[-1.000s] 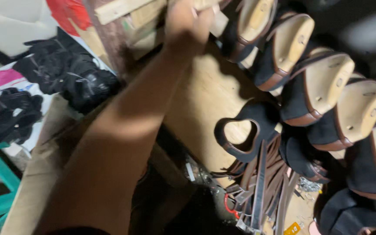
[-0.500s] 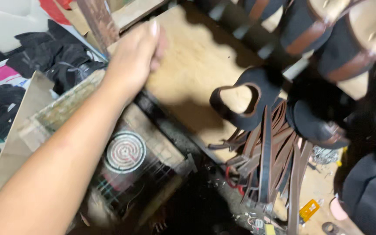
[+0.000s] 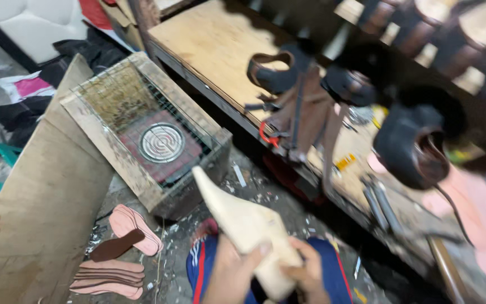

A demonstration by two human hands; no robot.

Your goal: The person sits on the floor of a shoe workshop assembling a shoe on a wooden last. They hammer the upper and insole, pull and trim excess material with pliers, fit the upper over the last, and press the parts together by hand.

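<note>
Here, low over the workshop floor, both hands close around a pale wooden shoe last (image 3: pixel 243 228), its pointed toe aimed up and away toward a wire-fronted wooden box (image 3: pixel 142 132). The left hand (image 3: pixel 229 276) wraps the last from the near side, thumb pressed across its flank; the right hand (image 3: pixel 307 270) cups the heel end from the other side, fingers curled tight against the wood. The last hangs above the person's lap, over blue trousers with a red and white stripe (image 3: pixel 198 264), clear of the floor and well apart from the tabletop (image 3: pixel 209 42).

Inside the box sits a round coil heater (image 3: pixel 161 142) on a red base. On the littered floor beside it lies a small stack of pink insoles (image 3: pixel 116 264), one with a dark brown piece on top. On the plywood tabletop rest dark leather shoe uppers (image 3: pixel 412 143), brown straps (image 3: pixel 305 112) trailing over the edge, and what look like metal tools, too blurred to name.

By the look of it, the step in hand is taking up and turning the bare last. Any next move would call for a firm two-handed hold, the toe kept clear of the heater box.
</note>
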